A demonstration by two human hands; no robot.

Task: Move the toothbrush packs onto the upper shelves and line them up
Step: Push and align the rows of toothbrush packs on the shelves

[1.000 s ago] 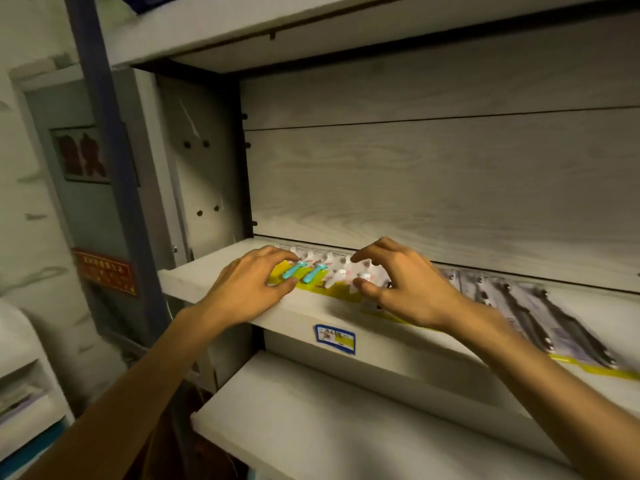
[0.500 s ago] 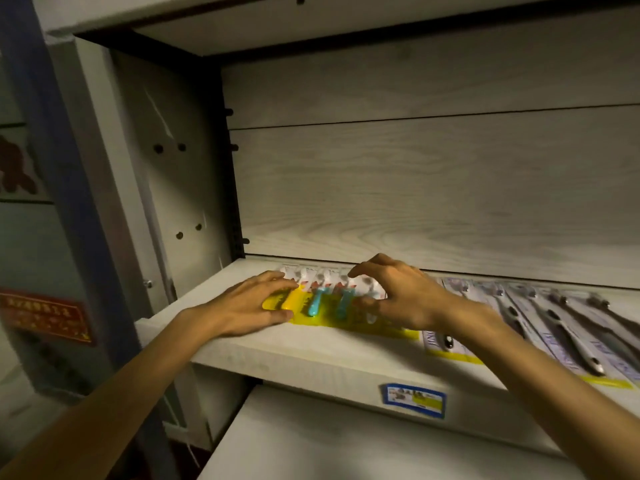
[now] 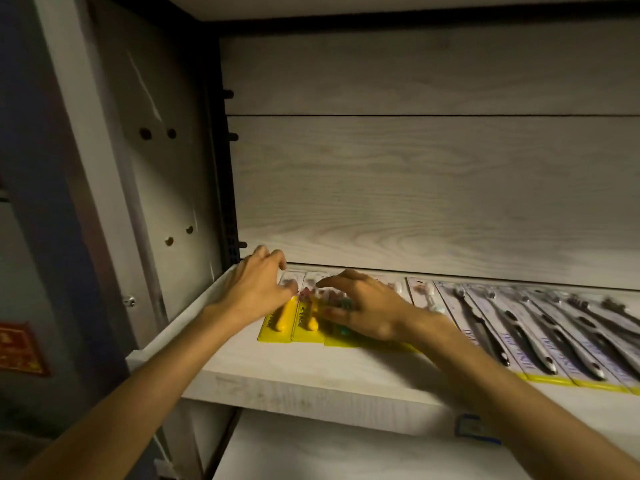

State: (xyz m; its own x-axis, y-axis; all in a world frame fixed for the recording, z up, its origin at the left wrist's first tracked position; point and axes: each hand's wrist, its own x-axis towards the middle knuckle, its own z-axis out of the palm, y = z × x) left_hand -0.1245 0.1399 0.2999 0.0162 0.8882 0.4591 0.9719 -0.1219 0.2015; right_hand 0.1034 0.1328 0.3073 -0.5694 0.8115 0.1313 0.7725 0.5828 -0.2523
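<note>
Several yellow-backed toothbrush packs (image 3: 304,323) lie side by side at the left end of the upper shelf (image 3: 311,379). My left hand (image 3: 256,289) rests on the leftmost pack (image 3: 277,327), its fingers bent over the pack's far end. My right hand (image 3: 363,310) lies over the packs just to the right, fingers spread and arched, fingertips touching them. A row of white-backed packs with dark toothbrushes (image 3: 519,330) runs from my right wrist to the right edge of the view, angled slightly.
The cabinet's side panel (image 3: 166,168) stands close to the left of my left hand, and the wooden back wall (image 3: 415,202) is right behind the packs. A blue price label (image 3: 474,427) is on the shelf's front edge. A lower shelf (image 3: 311,452) sits beneath.
Both hands have slid deeper onto the shelf, pushing the yellow packs toward the back wall. My view has come closer and higher, so more of the shelf top shows.
</note>
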